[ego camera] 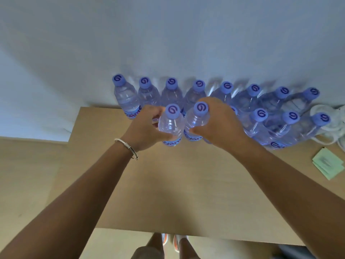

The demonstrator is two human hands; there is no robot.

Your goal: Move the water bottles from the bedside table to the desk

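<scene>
Bottles upright on desk [168,184] — left hand [147,128] gripping one bottle [170,126], right hand [220,124] gripping its neighbour [197,118], just before back row [197,94].

We look down on a light wooden counter [168,184] set against a plain pale wall [168,34], with beige floor [28,174] at its left.

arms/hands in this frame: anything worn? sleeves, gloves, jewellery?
Both forearms are bare: no sleeves and no gloves in view. The left hand has a thin silver-coloured bangle at the wrist, with a short coiled or ribbed section. The right hand and its wrist show nothing worn. No rings can be made out.
</scene>
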